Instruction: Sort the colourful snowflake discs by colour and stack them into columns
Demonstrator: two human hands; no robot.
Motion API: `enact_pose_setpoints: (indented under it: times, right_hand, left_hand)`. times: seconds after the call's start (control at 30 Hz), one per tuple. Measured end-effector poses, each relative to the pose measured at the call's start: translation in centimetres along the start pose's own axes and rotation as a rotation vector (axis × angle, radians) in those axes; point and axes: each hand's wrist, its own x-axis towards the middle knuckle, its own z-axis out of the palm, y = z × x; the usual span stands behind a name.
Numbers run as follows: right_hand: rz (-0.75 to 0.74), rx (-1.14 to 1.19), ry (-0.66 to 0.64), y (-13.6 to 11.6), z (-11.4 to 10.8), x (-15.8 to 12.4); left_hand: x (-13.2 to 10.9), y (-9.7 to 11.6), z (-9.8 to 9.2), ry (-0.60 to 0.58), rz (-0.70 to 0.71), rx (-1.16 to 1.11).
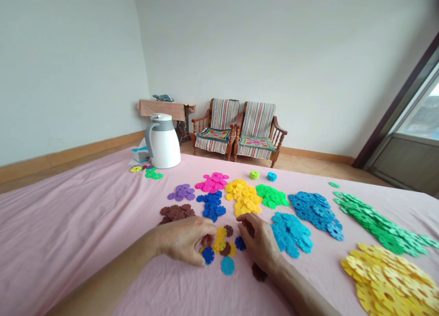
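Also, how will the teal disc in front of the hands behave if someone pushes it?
The teal plastic disc looks thin and stiff, so probably not floppy. Lying flat, it would likely slide, not roll. Its notched edge should ease picking up.

The left forearm (103,284) and right forearm (298,291) are bare as far as the frame shows, slender and tapering to narrow wrists, then the left hand (183,238) and right hand (259,243), both long-fingered

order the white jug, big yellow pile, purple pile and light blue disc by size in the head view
1. Big yellow pile, though it sits nearest the camera, so its lead may be exaggerated
2. White jug
3. Purple pile
4. Light blue disc
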Motion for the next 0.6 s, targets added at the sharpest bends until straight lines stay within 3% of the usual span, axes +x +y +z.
enact_pose_setpoints:
  times: [0.2,0.47,0.6]
  right_hand:
    - [0.044,-0.009,-0.114,-0.5,-2.0,-0.1]
    - [0.051,-0.033,-0.215,-1.0,-2.5,-0.2]
    - [0.032,-0.051,-0.319,-1.2,-3.2,-0.4]
  left_hand:
    - [-0.2,0.1,-0.4,0.076,-0.044,0.011]
    - [0.7,-1.7,-0.4,0.565,-0.293,-0.016]
    - [1.0,-1.8,0.1,0.582,-0.279,-0.037]
